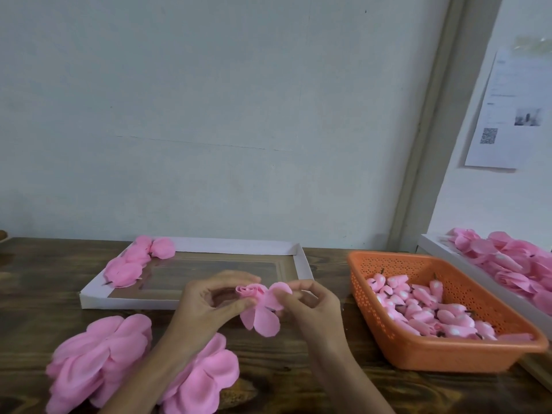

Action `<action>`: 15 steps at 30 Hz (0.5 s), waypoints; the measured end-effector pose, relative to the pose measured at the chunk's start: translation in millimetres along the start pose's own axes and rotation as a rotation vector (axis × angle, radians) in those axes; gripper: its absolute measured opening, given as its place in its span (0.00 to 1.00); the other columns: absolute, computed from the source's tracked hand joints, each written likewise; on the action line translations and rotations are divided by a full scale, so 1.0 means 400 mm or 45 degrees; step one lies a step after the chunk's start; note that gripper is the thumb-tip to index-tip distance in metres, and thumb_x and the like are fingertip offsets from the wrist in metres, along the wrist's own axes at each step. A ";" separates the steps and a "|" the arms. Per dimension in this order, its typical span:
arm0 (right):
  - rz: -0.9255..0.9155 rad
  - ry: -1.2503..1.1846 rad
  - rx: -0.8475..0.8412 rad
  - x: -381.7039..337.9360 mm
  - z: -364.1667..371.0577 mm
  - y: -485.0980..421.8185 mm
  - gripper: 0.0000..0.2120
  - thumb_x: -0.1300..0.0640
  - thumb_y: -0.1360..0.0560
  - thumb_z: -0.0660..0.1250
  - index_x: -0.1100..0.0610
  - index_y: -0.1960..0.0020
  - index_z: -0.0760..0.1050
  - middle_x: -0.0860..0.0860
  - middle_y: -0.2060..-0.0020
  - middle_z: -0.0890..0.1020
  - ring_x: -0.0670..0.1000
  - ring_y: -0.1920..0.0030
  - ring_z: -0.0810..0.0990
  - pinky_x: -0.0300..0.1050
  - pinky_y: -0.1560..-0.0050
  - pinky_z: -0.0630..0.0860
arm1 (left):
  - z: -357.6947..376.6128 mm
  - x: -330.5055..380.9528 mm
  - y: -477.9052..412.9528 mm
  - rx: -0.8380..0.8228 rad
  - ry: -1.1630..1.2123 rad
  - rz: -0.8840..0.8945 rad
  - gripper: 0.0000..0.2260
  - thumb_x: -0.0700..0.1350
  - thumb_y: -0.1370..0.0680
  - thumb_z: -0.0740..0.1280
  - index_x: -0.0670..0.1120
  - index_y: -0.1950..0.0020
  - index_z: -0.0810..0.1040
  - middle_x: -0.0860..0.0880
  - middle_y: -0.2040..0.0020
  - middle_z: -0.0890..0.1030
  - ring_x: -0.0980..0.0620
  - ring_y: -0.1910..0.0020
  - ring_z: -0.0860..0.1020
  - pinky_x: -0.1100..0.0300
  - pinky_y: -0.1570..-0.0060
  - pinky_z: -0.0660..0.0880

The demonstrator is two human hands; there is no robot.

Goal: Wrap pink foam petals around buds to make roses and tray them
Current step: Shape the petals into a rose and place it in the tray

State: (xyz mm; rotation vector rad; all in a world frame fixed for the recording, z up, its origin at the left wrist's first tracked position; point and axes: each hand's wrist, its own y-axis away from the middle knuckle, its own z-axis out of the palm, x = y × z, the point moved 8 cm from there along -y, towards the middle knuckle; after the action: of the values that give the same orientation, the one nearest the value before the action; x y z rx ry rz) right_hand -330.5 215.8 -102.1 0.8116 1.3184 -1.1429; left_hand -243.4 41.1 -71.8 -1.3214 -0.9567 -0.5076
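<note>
**Wrapping a petal round a rose**

Working over two petal piles [98, 363] lying nearest on the counter [277, 354]. Pinching the rose [251, 291] in the left grip [209, 303], above the counter, just before the tray [239, 244]; pinching its loose petal [280, 289] in the right grip [313, 306]. Facing buds [418, 309] in the basket [448, 357] at right, roses [131, 264] in the tray's left end beyond.

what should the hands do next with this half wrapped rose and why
Probably the right hand should fold the petal it pinches up against the rolled bud that the left hand grips. The loose petals hang open below the bud, so this one looks unfinished and not ready for the tray.
</note>
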 end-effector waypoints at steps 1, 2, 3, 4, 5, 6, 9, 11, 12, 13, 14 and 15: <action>-0.031 -0.004 0.030 -0.005 -0.002 0.004 0.09 0.60 0.27 0.80 0.60 0.52 0.82 0.54 0.60 0.89 0.54 0.62 0.89 0.44 0.64 0.84 | 0.004 -0.001 0.000 -0.012 -0.021 -0.006 0.11 0.37 0.28 0.77 0.48 0.47 0.89 0.45 0.45 0.88 0.44 0.44 0.86 0.53 0.44 0.83; -0.068 -0.019 0.048 -0.012 -0.002 0.007 0.09 0.60 0.27 0.80 0.60 0.52 0.82 0.55 0.61 0.88 0.55 0.62 0.89 0.45 0.64 0.84 | 0.009 -0.002 0.000 -0.027 -0.031 -0.011 0.11 0.37 0.28 0.77 0.49 0.48 0.89 0.46 0.44 0.87 0.44 0.44 0.86 0.53 0.44 0.83; -0.105 -0.032 0.054 -0.020 -0.001 0.010 0.09 0.60 0.27 0.80 0.61 0.53 0.82 0.56 0.61 0.88 0.56 0.62 0.88 0.45 0.64 0.84 | 0.015 -0.001 0.000 -0.047 -0.041 -0.011 0.12 0.37 0.28 0.77 0.50 0.48 0.90 0.47 0.43 0.87 0.45 0.43 0.86 0.54 0.44 0.83; -0.146 -0.027 0.047 -0.029 0.000 0.013 0.09 0.59 0.27 0.80 0.60 0.53 0.82 0.56 0.61 0.88 0.57 0.62 0.88 0.44 0.64 0.83 | 0.021 0.001 0.001 -0.066 -0.060 -0.005 0.12 0.38 0.28 0.78 0.50 0.48 0.90 0.48 0.43 0.87 0.46 0.43 0.85 0.55 0.45 0.83; -0.190 -0.008 0.022 -0.037 0.005 0.015 0.09 0.58 0.27 0.80 0.60 0.53 0.83 0.56 0.61 0.88 0.56 0.62 0.88 0.43 0.63 0.83 | 0.025 0.003 0.002 -0.080 -0.086 0.004 0.12 0.39 0.28 0.78 0.51 0.47 0.90 0.49 0.42 0.87 0.47 0.42 0.85 0.57 0.45 0.83; -0.233 0.014 -0.021 -0.045 0.013 0.018 0.08 0.57 0.27 0.80 0.59 0.53 0.84 0.55 0.61 0.88 0.56 0.61 0.88 0.43 0.62 0.83 | 0.027 0.004 0.001 -0.083 -0.108 0.010 0.12 0.39 0.28 0.78 0.52 0.47 0.90 0.50 0.41 0.87 0.48 0.41 0.85 0.57 0.45 0.83; -0.325 0.072 -0.141 -0.061 0.036 0.024 0.02 0.60 0.25 0.78 0.56 0.54 0.86 0.53 0.58 0.88 0.53 0.57 0.88 0.45 0.54 0.85 | 0.017 0.007 -0.001 -0.041 -0.116 -0.001 0.11 0.40 0.28 0.77 0.53 0.49 0.89 0.52 0.41 0.87 0.50 0.41 0.85 0.58 0.42 0.82; -0.348 0.095 -0.192 -0.066 0.044 0.024 0.02 0.60 0.24 0.78 0.55 0.53 0.86 0.51 0.57 0.88 0.52 0.54 0.87 0.45 0.51 0.84 | 0.008 0.013 -0.001 -0.014 -0.118 -0.001 0.12 0.42 0.29 0.77 0.54 0.49 0.89 0.51 0.45 0.88 0.49 0.44 0.86 0.58 0.44 0.82; -0.342 0.095 -0.218 -0.065 0.047 0.023 0.02 0.60 0.24 0.77 0.54 0.52 0.87 0.51 0.56 0.89 0.52 0.53 0.87 0.44 0.51 0.84 | 0.004 0.015 -0.001 -0.005 -0.117 0.001 0.12 0.42 0.29 0.77 0.55 0.49 0.89 0.50 0.48 0.89 0.48 0.46 0.86 0.58 0.46 0.83; -0.329 0.088 -0.245 -0.064 0.051 0.024 0.02 0.59 0.23 0.76 0.54 0.51 0.87 0.51 0.55 0.89 0.51 0.52 0.87 0.43 0.51 0.83 | -0.001 0.016 0.000 0.008 -0.106 0.000 0.11 0.43 0.29 0.77 0.55 0.49 0.89 0.49 0.50 0.89 0.48 0.47 0.86 0.58 0.47 0.83; -0.322 0.076 -0.263 -0.063 0.053 0.023 0.03 0.59 0.23 0.76 0.53 0.51 0.87 0.51 0.54 0.89 0.51 0.51 0.87 0.43 0.50 0.83 | -0.007 0.014 0.000 0.029 -0.083 -0.008 0.11 0.43 0.29 0.78 0.54 0.49 0.89 0.48 0.51 0.89 0.47 0.48 0.87 0.59 0.48 0.83; -0.311 0.052 -0.269 -0.061 0.053 0.021 0.03 0.58 0.22 0.75 0.52 0.50 0.87 0.51 0.53 0.89 0.51 0.49 0.87 0.43 0.49 0.83 | -0.014 0.009 0.001 0.064 -0.044 -0.027 0.11 0.42 0.30 0.78 0.53 0.50 0.89 0.47 0.51 0.89 0.47 0.49 0.87 0.59 0.50 0.83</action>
State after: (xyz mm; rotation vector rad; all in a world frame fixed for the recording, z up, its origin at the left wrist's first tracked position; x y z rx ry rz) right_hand -313.3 202.2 -76.6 0.5325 1.5748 -1.1561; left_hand -239.5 36.5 -68.9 -1.2798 -1.0069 -0.4748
